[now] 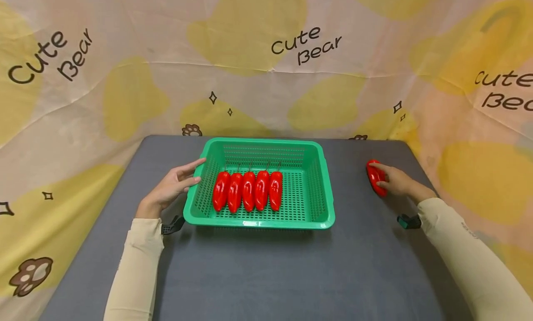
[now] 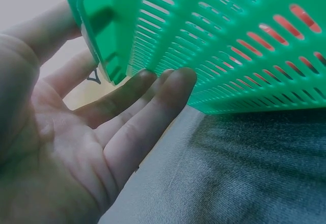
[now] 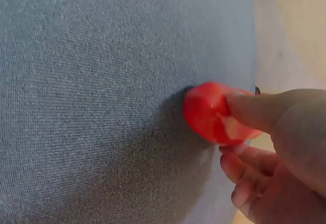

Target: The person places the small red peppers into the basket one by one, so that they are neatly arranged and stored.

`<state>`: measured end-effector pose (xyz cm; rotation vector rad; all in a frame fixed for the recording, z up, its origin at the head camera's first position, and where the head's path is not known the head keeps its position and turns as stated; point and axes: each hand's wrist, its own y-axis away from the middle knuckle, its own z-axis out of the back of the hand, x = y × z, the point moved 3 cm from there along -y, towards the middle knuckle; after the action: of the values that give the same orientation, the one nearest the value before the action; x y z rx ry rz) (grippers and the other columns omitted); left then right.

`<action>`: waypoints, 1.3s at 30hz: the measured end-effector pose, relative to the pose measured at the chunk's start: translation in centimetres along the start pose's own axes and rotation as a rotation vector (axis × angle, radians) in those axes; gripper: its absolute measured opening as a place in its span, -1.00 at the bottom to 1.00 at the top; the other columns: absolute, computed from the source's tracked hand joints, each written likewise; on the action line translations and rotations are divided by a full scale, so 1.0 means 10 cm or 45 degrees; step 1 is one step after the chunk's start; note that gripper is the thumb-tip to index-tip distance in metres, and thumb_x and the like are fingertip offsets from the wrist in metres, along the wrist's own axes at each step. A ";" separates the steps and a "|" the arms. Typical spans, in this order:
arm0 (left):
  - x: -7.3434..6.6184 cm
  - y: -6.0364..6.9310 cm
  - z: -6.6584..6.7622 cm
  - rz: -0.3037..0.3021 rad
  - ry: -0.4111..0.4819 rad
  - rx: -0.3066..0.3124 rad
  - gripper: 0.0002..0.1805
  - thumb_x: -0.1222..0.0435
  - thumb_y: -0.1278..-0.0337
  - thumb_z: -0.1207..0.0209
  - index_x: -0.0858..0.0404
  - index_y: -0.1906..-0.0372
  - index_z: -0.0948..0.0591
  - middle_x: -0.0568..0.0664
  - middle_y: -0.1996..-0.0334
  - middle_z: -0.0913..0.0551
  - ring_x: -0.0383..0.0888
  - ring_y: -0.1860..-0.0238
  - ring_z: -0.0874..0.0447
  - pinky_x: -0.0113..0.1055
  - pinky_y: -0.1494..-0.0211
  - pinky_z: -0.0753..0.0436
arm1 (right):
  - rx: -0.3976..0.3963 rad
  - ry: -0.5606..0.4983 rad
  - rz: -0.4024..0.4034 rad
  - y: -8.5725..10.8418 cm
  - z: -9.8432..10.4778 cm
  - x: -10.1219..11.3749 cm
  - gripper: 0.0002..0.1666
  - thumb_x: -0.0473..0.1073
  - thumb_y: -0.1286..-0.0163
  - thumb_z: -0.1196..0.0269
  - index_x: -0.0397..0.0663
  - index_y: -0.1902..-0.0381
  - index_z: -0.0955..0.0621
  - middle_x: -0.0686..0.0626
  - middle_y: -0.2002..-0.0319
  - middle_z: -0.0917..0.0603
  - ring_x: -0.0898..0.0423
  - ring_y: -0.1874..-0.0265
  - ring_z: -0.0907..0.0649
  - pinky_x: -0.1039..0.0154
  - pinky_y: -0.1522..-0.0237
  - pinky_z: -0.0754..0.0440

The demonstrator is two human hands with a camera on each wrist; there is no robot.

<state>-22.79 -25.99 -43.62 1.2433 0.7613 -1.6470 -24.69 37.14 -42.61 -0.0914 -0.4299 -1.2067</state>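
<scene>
My right hand (image 1: 395,180) pinches a glossy red chili pepper (image 1: 373,176) between thumb and fingers, at the right of the table. In the right wrist view that pepper (image 3: 204,109) is close to the grey surface; I cannot tell whether it touches it. My left hand (image 1: 168,189) is at the left side of a green plastic basket (image 1: 258,224), its fingers fairly straight and touching the rim and outer wall (image 2: 204,46). Several red chili peppers (image 1: 248,191) lie side by side in the basket's left and middle part, thin stems pointing to the back.
A grey cloth-covered table (image 1: 258,274) bears the basket. Behind and at both sides hangs a patterned curtain (image 1: 250,80) with printed words. Dark wrist devices are strapped at both wrists. The basket's right part shows bare perforated floor.
</scene>
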 end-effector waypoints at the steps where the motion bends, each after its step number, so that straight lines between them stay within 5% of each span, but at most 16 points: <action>1: 0.00 0.00 0.00 0.001 -0.003 0.000 -0.32 0.24 -0.45 -0.15 0.06 -0.58 -0.24 0.11 -0.63 -0.07 -0.20 -0.08 -0.37 -0.32 0.34 -0.44 | 0.000 -0.008 0.009 0.00 0.01 -0.01 -0.24 -0.35 -0.38 -0.25 -0.44 -0.45 -0.23 -0.60 -0.18 -0.47 -0.35 0.07 -0.58 -0.21 0.06 -0.59; 11: 0.00 -0.01 0.01 -0.014 0.001 -0.007 -0.33 0.26 -0.45 -0.15 0.10 -0.58 -0.24 0.19 -0.62 -0.07 -0.28 0.03 -0.45 -0.35 0.36 -0.47 | 0.086 -0.208 0.096 -0.05 -0.04 -0.07 -0.22 -0.44 -0.38 -0.21 -0.40 -0.47 -0.16 -0.59 -0.39 -0.19 -0.54 -0.26 -0.33 -0.48 -0.22 -0.37; 17: 0.00 -0.01 0.01 -0.004 0.005 -0.005 -0.32 0.24 -0.45 -0.15 0.08 -0.58 -0.25 0.14 -0.62 -0.09 -0.23 -0.04 -0.40 -0.35 0.35 -0.45 | 0.054 -0.254 0.061 -0.03 -0.06 -0.08 -0.20 -0.44 -0.37 -0.23 -0.40 -0.47 -0.14 -0.56 -0.32 -0.25 -0.44 -0.13 -0.40 -0.29 -0.05 -0.56; 24: 0.00 -0.01 0.01 -0.022 0.003 -0.007 -0.33 0.26 -0.45 -0.15 0.10 -0.58 -0.25 0.17 -0.61 -0.10 -0.24 0.00 -0.41 -0.31 0.36 -0.43 | 0.002 -0.467 0.038 0.01 -0.04 -0.05 -0.15 -0.46 -0.41 -0.20 -0.43 -0.50 -0.03 -0.63 -0.20 -0.35 -0.47 -0.02 -0.56 0.14 0.24 -0.72; 33: 0.00 0.00 0.00 0.002 -0.022 -0.007 -0.32 0.23 -0.45 -0.15 0.07 -0.58 -0.25 0.13 -0.61 -0.12 -0.22 -0.04 -0.43 -0.37 0.32 -0.47 | -0.048 -0.442 0.007 -0.02 0.06 0.03 -0.08 -0.27 -0.45 -0.26 -0.24 -0.57 -0.01 -0.51 -0.20 -0.45 -0.46 -0.08 -0.60 0.28 0.14 -0.67; 39: -0.01 0.00 0.01 0.014 -0.024 -0.011 -0.32 0.22 -0.45 -0.16 0.07 -0.58 -0.25 0.12 -0.61 -0.12 -0.21 -0.06 -0.42 -0.33 0.31 -0.48 | -0.071 -0.545 0.003 0.00 0.12 0.15 -0.05 -0.24 -0.48 -0.24 -0.11 -0.61 0.04 -0.49 -0.23 -0.44 -0.39 -0.10 -0.60 0.21 0.17 -0.66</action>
<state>-22.80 -26.02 -43.50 1.2224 0.7488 -1.6426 -24.61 36.14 -41.00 -0.4024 -0.7687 -1.1962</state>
